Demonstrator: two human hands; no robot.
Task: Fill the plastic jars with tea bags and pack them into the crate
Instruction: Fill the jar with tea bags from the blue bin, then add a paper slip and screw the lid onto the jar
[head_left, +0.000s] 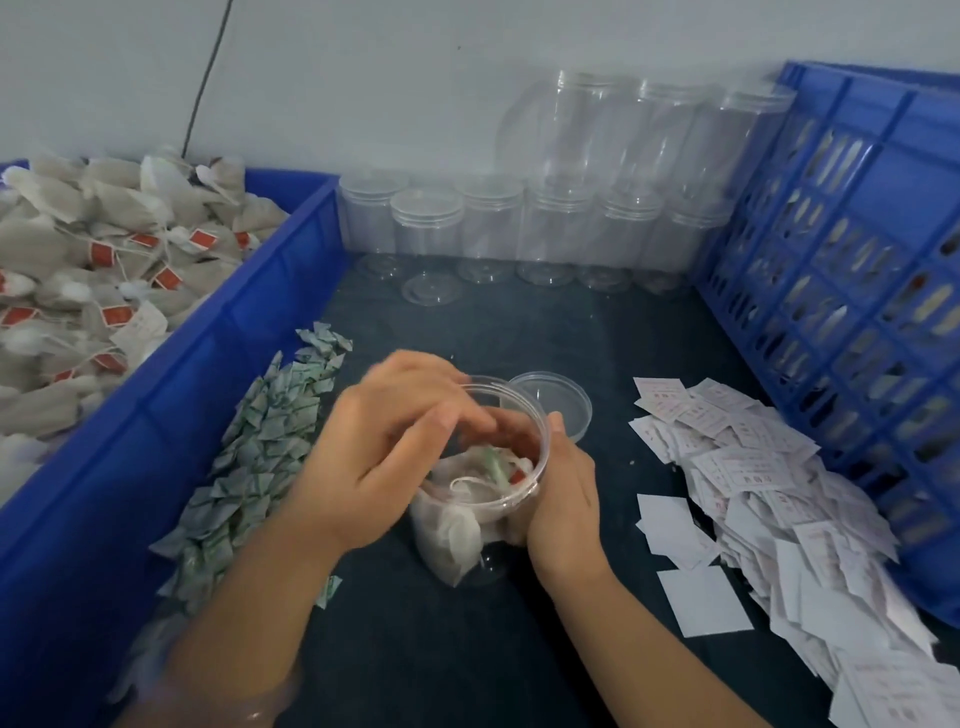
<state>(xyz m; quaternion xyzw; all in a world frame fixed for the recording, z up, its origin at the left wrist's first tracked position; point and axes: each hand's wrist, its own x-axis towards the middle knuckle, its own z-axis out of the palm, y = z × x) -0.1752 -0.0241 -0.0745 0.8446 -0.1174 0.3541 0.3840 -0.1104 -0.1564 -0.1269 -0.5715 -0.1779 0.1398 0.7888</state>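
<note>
head view, low centre of the frame: the plastic jar (483, 551) leans on the bench (467, 649), its long axis running from the base at lower centre up to the open mouth toward the upper right. my right hand (563, 501) wraps its right wall and steadies it. my left hand (384, 457) hangs over the mouth from the left, fingers dipping in above the tea bags (448, 525); blur hides whether they pinch anything. the lid (558, 408) lies just past the rim, nearer my right hand. the crate (857, 312) stands on that same side, at the right edge.
</note>
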